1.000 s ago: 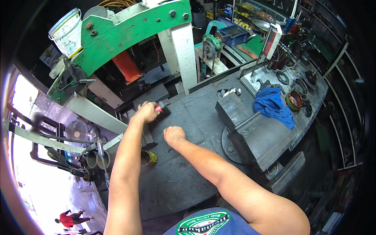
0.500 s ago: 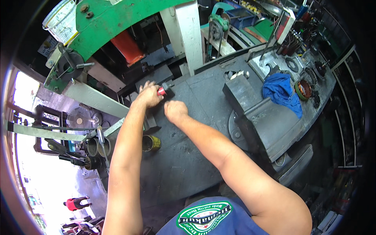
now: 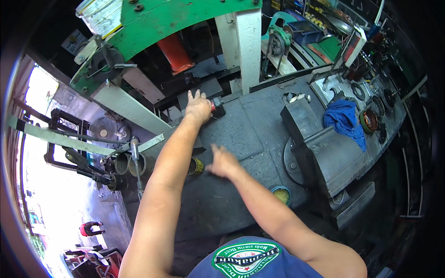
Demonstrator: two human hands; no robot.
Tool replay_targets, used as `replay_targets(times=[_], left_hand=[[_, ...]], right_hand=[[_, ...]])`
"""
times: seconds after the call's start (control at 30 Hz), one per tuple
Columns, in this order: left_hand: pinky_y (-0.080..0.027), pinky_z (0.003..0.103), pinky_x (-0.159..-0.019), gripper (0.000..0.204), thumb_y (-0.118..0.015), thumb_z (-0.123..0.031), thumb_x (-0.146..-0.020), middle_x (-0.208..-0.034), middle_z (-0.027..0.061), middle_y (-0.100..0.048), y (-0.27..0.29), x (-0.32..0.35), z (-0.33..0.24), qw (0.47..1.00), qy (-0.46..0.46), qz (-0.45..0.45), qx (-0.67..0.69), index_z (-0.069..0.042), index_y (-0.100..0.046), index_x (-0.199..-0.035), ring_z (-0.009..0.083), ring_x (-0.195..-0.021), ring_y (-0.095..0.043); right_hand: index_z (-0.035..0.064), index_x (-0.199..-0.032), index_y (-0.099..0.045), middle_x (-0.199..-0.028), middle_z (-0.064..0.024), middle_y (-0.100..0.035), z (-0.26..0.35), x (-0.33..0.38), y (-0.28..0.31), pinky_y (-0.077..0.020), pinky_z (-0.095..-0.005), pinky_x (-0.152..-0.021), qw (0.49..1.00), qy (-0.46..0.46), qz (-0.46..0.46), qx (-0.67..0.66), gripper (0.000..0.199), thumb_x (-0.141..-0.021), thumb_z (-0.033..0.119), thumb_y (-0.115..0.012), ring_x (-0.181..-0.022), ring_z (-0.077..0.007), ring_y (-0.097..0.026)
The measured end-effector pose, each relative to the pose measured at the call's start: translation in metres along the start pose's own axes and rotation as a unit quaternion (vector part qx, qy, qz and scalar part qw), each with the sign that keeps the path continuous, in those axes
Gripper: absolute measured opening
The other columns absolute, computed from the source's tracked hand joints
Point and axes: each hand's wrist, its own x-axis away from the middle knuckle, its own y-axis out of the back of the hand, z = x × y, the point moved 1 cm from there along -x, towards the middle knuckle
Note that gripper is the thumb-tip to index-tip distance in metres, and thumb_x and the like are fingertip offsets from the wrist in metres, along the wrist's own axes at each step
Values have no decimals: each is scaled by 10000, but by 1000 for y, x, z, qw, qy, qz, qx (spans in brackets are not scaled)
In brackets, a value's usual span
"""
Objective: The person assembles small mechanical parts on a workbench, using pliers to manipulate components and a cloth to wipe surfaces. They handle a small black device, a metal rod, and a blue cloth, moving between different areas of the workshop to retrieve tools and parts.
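Workshop clutter stands around one dark grey metal table, under one large green machine frame. Left hand lies far forward at the back edge of the table, fingers spread open, its palm touching one small black tool with a red part. Right hand hovers near the middle of the table, loosely open and holding nothing. One yellow tin sits just beside it at the left edge. One round green-rimmed lid lies near the front edge. One grey vise stands on the right, and one blue cloth lies behind it.
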Motion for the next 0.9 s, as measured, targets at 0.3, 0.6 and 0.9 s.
replay_targets(times=[0.3, 0.6, 0.9], left_hand=[[-496, 475, -1180, 621, -874, -184, -899, -1465, 274, -666, -8, 179, -40, 686, 151, -476, 529, 75, -643, -1414, 438, -1386, -634], [-582, 443, -1023, 629, -849, -164, -927, -1363, 248, -710, -167, 303, -101, 595, 342, -316, 655, 55, -595, -1459, 363, -1202, -721], [-607, 392, -887, 680, -896, -345, -960, -1182, 190, -795, -207, 164, -22, 549, 336, -206, 737, 61, -627, -1435, 268, -925, -768]], right_hand=[[33, -1518, -567, -1482, -230, -630, 14, -4, -100, -494, -522, -1164, 957, 177, -194, -124, 826, -823, 303, -921, -1341, -464, -609], [-2, -1493, -540, -1440, -249, -638, -22, -8, -23, -488, -509, -1173, 908, 31, -404, -108, 928, -729, 272, -991, -1362, -445, -602], [54, -1679, -389, -1523, -268, -621, -6, -77, -6, -508, -455, -1192, 951, 13, -286, -117, 1076, -786, 174, -977, -1420, -399, -622]])
